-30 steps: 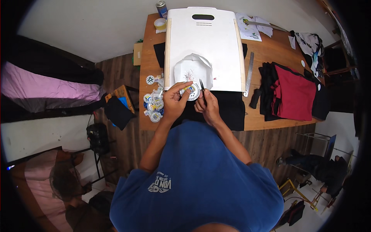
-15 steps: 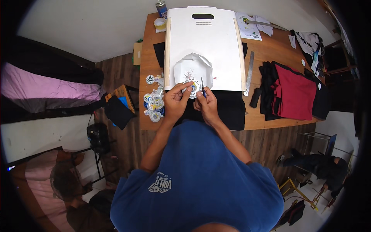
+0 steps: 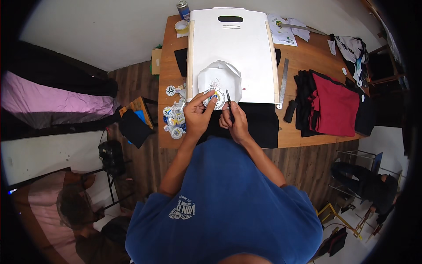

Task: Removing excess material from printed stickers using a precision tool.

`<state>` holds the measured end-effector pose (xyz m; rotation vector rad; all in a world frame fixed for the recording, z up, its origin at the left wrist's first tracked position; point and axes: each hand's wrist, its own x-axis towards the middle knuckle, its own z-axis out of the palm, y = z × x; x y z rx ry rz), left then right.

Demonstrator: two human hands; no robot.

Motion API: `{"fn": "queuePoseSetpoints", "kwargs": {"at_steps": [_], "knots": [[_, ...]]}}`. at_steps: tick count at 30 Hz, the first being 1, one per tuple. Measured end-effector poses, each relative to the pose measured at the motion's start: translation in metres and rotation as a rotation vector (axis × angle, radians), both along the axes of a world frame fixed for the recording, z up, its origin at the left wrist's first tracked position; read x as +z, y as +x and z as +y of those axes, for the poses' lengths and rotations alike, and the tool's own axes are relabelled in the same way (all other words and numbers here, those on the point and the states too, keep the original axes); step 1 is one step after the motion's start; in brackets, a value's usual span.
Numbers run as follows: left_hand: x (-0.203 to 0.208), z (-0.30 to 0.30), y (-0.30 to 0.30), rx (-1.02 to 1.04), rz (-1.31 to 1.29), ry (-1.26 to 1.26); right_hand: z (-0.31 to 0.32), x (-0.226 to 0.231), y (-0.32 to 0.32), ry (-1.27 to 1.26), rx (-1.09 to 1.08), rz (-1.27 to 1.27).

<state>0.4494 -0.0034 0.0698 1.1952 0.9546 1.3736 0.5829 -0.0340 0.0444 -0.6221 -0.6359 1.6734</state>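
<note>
Between the fingers of my left hand [image 3: 198, 115] is a round sticker [image 3: 221, 103], white with a dark lettered ring and a blue and yellow middle. My right hand [image 3: 237, 122] is closed around a small dark pair of scissors [image 3: 229, 100], its slim tip pointing up and away beside the sticker's right edge. Right behind both hands sits a folded white paper tray [image 3: 239, 83] with a few scraps in it. It rests on the near part of a white board [image 3: 228, 44]. Black cloth [image 3: 259, 125] lies under the board's near edge.
Several round stickers [image 3: 176, 115] are heaped on the wooden table [image 3: 173, 66] at left. A metal ruler [image 3: 284, 81] and folded red and black cloths [image 3: 336, 105] lie to the right. A spray can [image 3: 183, 9] and tape roll [image 3: 181, 27] stand far left. Another person [image 3: 365, 180] is at far right.
The sticker has turned and shifted slightly left in my left hand. The scissors have tilted and now stand apart from its edge. The person at far right has shifted.
</note>
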Motion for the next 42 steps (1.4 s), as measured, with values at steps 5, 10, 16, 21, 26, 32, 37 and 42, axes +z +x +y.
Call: {"fn": "queuePoseSetpoints", "kwargs": {"at_steps": [5, 10, 16, 21, 26, 32, 37, 42], "knots": [[0.003, -0.005, -0.004, -0.003, -0.012, 0.012, -0.006, 0.005, -0.005, -0.003, 0.000, -0.022], [0.009, -0.010, -0.003, -0.007, -0.050, 0.015, -0.008, 0.005, -0.005, 0.022, 0.006, -0.057], [0.013, -0.012, -0.001, -0.007, -0.064, 0.025, -0.009, 0.009, -0.004, 0.030, 0.016, -0.055], [0.009, -0.012, 0.001, -0.014, -0.034, 0.026, -0.010, 0.004, -0.001, 0.043, 0.013, -0.034], [-0.001, -0.009, 0.002, -0.019, 0.001, 0.016, -0.007, -0.005, 0.000, 0.057, 0.013, -0.011], [0.002, 0.000, 0.008, -0.016, 0.010, -0.012, 0.001, 0.000, 0.007, 0.059, 0.009, -0.003], [0.035, 0.018, 0.023, -0.015, 0.016, 0.019, 0.021, 0.027, 0.019, 0.068, 0.003, -0.013], [0.068, 0.013, 0.021, -0.013, 0.018, -0.031, 0.009, 0.049, 0.019, 0.009, 0.013, 0.013]]}}
